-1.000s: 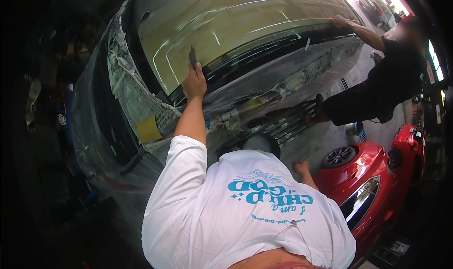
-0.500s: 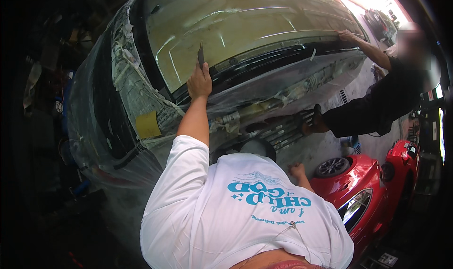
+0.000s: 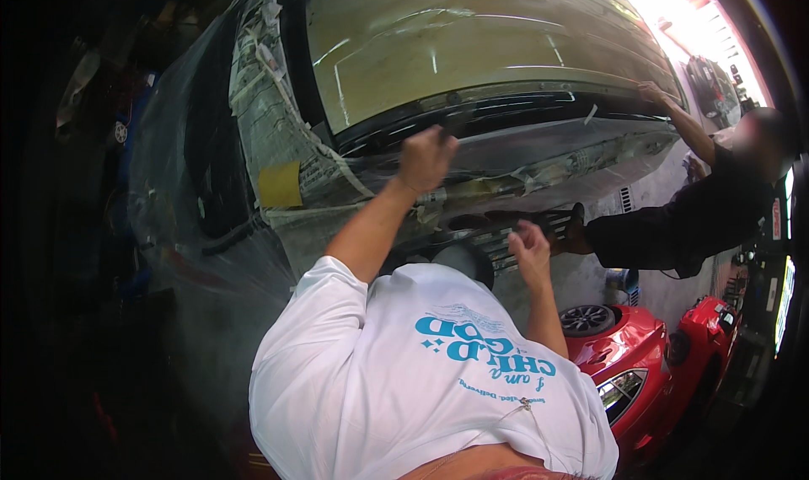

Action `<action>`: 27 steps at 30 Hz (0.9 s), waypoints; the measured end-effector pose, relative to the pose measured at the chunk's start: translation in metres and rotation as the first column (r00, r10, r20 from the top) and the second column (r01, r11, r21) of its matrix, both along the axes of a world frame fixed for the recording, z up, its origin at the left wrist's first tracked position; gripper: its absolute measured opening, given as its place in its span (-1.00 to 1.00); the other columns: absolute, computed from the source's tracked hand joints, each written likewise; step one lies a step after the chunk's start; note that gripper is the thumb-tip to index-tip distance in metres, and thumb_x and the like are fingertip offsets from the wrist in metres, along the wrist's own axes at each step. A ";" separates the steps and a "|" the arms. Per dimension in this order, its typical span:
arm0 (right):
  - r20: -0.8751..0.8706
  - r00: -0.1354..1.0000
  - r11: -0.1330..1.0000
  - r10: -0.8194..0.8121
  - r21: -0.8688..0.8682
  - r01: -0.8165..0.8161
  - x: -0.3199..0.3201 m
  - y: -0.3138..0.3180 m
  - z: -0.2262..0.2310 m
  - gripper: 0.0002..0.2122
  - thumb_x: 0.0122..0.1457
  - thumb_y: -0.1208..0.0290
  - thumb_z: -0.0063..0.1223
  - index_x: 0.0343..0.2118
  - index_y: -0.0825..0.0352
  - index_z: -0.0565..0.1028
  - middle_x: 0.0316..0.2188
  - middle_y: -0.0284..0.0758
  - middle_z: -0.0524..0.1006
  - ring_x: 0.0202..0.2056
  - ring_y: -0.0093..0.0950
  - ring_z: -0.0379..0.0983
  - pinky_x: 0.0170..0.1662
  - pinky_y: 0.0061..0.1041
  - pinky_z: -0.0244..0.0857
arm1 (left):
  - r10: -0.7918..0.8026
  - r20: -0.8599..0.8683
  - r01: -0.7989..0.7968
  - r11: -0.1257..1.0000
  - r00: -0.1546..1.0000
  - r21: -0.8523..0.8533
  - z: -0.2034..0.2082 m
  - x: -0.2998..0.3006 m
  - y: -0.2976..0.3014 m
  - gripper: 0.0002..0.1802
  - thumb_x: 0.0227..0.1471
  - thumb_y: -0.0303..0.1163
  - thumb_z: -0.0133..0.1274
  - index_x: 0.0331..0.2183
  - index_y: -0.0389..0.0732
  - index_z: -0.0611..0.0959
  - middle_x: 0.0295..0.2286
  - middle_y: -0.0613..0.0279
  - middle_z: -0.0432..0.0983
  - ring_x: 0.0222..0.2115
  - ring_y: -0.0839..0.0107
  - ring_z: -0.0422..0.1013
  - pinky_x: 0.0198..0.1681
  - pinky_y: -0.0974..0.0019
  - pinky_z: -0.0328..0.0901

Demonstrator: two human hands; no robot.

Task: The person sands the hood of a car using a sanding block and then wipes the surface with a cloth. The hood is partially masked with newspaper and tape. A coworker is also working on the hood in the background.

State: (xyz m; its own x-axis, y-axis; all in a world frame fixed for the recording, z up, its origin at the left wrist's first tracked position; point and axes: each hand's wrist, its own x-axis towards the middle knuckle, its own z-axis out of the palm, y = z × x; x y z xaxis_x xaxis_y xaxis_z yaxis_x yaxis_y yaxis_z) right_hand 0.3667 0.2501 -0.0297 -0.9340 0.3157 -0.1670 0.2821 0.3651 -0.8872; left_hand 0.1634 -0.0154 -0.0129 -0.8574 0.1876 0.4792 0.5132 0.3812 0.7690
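My left hand (image 3: 424,161) is closed on a thin dark strip (image 3: 456,123), blurred now and too dark to name more exactly. It is above the glossy black side edge (image 3: 396,136) of a car roof. The roof panel (image 3: 404,54) beyond is yellowish and shiny, with light reflections. My right hand (image 3: 533,251) is raised in front of my chest, its fingers loosely bent and apart, with nothing seen in them. It touches nothing.
Newspaper (image 3: 253,101) and clear plastic sheeting (image 3: 168,168) cover the car's front and side. A yellow square sheet (image 3: 280,186) lies on the masking. At right a person in dark clothes (image 3: 666,214) touches the roof edge. A red car (image 3: 619,345) stands behind.
My left hand has moved right and down from the roof panel to its side edge, still with the dark strip. My right hand has come up from beside the red car's wheel.
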 end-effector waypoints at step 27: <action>-0.170 0.889 0.903 0.426 0.028 -0.428 -0.196 -0.080 0.133 -0.79 0.36 0.43 0.04 -0.10 0.48 0.57 -0.33 -0.25 0.65 -0.34 -0.47 0.59 -0.18 -0.46 0.47 | 0.609 0.242 -0.643 0.759 0.756 0.100 -0.057 0.033 -0.096 -0.76 0.19 -0.26 0.18 -0.18 -0.20 0.64 -0.51 0.21 0.47 -0.44 0.24 0.44 -0.33 0.12 0.34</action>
State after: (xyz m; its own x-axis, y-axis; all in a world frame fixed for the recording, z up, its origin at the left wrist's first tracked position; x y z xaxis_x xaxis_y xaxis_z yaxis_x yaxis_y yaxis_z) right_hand 0.1709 0.1697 0.1034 -0.9927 -0.1206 0.0033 -0.0526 0.4075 -0.9117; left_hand 0.1962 -0.1116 -0.0700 -0.8276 -0.4901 0.2736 0.0479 0.4240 0.9044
